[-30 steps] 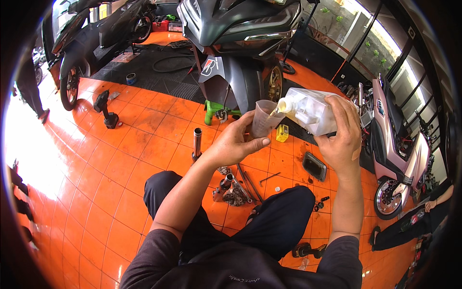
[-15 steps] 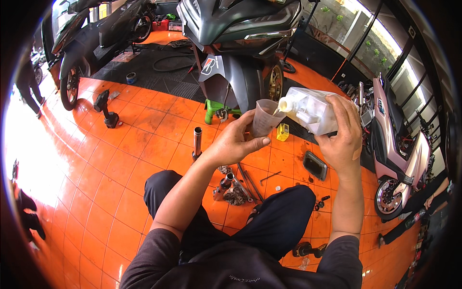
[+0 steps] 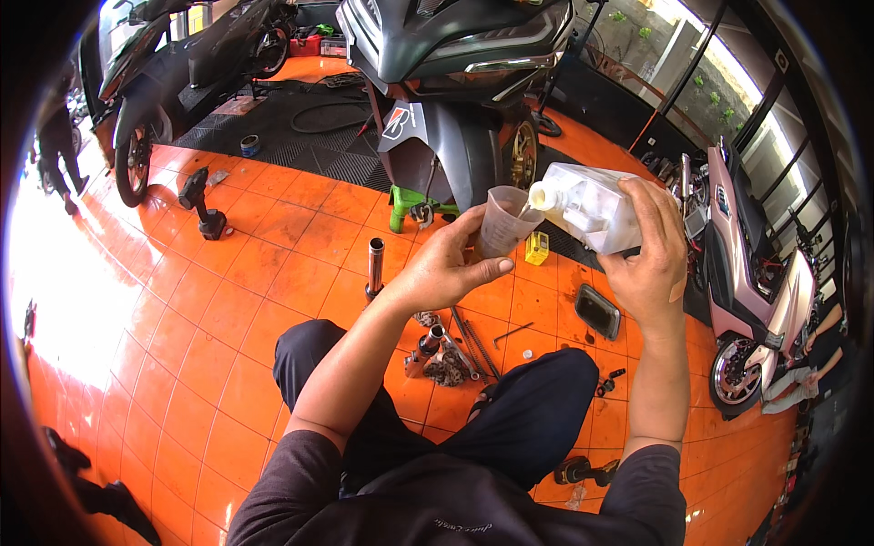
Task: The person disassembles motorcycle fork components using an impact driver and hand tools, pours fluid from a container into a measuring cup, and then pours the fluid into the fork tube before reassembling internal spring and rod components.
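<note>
My left hand [image 3: 448, 262] is closed around a translucent measuring cup [image 3: 503, 224], held tilted in front of me. In my right hand [image 3: 652, 244] is a whitish translucent plastic bottle [image 3: 590, 206], gripped by its base end and tipped on its side. The bottle's neck points left at the cup's rim, and a thin streak of liquid shows between them. Below my hands, a fork tube [image 3: 376, 266] stands upright on the floor. Nearer my knees, another metal tube [image 3: 431, 340] stands beside a dirty rag [image 3: 445, 368] and a long spring [image 3: 475, 342].
A dark motorcycle [image 3: 455, 55] with its front fork area bare stands ahead near a green stand [image 3: 401, 207]. On the orange tiles lie a cordless drill [image 3: 202, 206], a yellow box [image 3: 537, 247], a black tray [image 3: 597, 311] and another power tool [image 3: 583, 470]. A pink scooter [image 3: 742, 246] is at right.
My hands, the cup and the bottle hold almost the same pose. People at the left and right edges have shifted; dark legs or shoes now reach further in at lower left.
</note>
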The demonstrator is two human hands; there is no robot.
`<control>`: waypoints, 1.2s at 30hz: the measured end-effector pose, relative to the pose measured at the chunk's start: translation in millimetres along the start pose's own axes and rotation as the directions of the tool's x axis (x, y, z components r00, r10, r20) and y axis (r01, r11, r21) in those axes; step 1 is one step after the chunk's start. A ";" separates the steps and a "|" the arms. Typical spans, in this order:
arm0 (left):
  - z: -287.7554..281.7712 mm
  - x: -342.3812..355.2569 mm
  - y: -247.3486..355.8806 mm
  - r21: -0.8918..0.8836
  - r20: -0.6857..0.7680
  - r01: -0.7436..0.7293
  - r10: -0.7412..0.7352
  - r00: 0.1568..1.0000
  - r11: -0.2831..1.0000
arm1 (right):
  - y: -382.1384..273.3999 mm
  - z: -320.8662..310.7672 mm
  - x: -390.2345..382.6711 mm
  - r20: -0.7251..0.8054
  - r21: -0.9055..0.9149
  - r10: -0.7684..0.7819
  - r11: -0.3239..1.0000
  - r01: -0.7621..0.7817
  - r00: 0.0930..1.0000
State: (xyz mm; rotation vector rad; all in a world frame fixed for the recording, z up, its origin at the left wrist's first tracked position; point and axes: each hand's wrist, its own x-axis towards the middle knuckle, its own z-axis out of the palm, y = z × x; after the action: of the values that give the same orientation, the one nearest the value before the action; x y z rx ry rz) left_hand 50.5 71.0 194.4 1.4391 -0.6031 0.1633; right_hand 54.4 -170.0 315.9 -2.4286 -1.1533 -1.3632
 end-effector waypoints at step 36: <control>0.9 -3.4 -9.6 0.007 -0.052 0.027 -0.026 0.998 1.000 | 24.5 42.8 -40.9 0.312 0.587 0.497 0.569 -0.576 0.810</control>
State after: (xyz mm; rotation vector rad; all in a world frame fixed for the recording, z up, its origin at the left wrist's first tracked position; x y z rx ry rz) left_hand 51.7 69.5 184.4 1.4454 -0.5414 0.1818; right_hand 87.5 -190.8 265.2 -2.0474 -0.6309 -0.4956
